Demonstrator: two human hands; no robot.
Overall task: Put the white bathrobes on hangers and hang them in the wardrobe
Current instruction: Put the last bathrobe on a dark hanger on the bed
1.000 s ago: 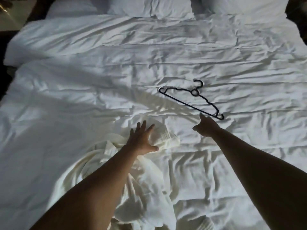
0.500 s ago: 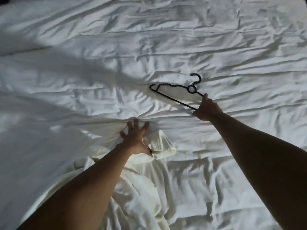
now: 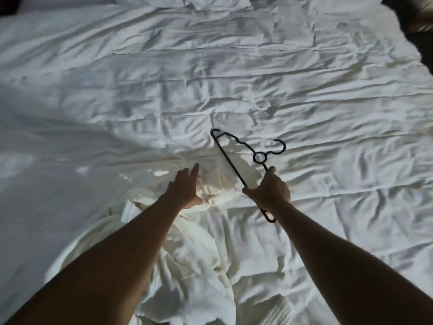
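A cream-white bathrobe (image 3: 194, 249) lies crumpled on the bed between my forearms, its upper end bunched near my hands. My left hand (image 3: 185, 186) rests flat on that upper end with the fingers stretched out and apart. My right hand (image 3: 269, 190) is closed around the right half of a thin black hanger (image 3: 236, 160). The hanger is lifted and tilted, its hook pointing to the right and its left tip reaching up over the duvet.
A wrinkled white duvet (image 3: 234, 73) covers the whole bed. White pillows (image 3: 187, 1) lie at the far edge. Dark floor (image 3: 421, 38) shows past the bed's right corner. The room is dim.
My right hand reached the hanger, closed on it, and has drawn it nearer and tilted it. My left hand stayed pressed on the bathrobe's upper end.
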